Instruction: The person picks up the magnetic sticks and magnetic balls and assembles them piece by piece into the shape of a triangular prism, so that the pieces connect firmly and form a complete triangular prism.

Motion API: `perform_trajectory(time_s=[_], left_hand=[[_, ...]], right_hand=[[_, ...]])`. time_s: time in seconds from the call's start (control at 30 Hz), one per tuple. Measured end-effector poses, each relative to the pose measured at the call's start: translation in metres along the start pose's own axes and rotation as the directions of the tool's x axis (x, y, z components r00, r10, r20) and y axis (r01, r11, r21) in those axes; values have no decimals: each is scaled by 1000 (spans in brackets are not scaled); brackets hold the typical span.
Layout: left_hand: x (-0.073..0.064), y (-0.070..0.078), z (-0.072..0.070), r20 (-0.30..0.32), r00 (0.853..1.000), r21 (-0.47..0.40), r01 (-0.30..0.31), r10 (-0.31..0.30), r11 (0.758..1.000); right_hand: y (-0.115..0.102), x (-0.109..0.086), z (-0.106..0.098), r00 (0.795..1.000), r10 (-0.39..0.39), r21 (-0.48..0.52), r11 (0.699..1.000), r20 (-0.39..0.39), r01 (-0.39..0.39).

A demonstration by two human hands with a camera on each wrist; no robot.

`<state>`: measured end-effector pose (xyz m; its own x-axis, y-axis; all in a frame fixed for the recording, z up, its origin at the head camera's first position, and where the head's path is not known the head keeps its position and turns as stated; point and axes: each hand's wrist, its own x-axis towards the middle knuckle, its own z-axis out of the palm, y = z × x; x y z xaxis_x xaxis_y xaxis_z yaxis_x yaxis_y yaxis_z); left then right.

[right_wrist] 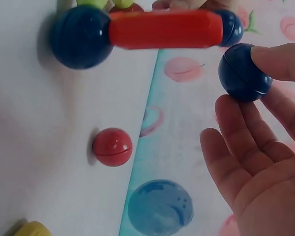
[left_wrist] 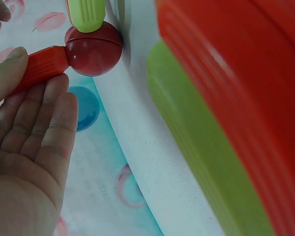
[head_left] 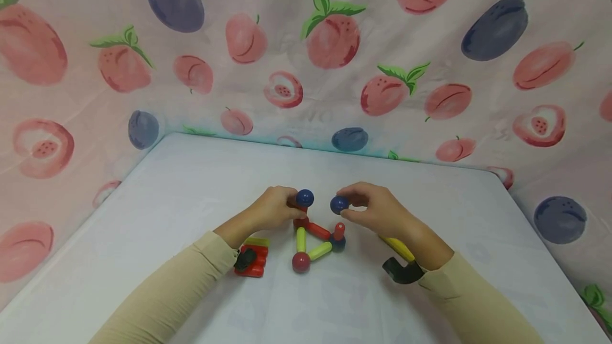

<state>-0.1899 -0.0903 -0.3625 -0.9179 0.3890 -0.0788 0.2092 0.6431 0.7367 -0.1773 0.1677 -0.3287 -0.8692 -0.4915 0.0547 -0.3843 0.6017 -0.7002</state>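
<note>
My left hand [head_left: 276, 210] pinches an upright red rod [left_wrist: 42, 66], whose lower end joins a red ball [left_wrist: 94, 49]. A blue ball [head_left: 305, 198] caps that rod. Between thumb and fingertips of my right hand [head_left: 380, 208] is another blue ball [right_wrist: 245, 73], held up off the table. Below and left of it, a second red rod [head_left: 339, 231] stands on a blue base ball [head_left: 337, 243], its top bare. A near red ball [head_left: 301, 262] completes a flat triangle, linked by two yellow-green rods [head_left: 300, 240] and a lying red rod [head_left: 318, 230].
Left of the triangle lie several red rods [head_left: 257, 267] with a yellow-green rod [head_left: 258, 241], partly behind my left wrist. A yellow rod [head_left: 400, 248] sits under my right forearm. The right wrist view shows a loose red ball [right_wrist: 112, 146]. Fruit-patterned cloth [head_left: 306, 137] rises behind the table.
</note>
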Motion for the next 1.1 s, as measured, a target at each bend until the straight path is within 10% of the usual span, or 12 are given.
perform_trajectory(time_s=[1.1], left_hand=[[0,0,1,3,1000,-3,-9,9,1000]], right_hand=[[5,-24,14,995,-100,-2,995,29,100]])
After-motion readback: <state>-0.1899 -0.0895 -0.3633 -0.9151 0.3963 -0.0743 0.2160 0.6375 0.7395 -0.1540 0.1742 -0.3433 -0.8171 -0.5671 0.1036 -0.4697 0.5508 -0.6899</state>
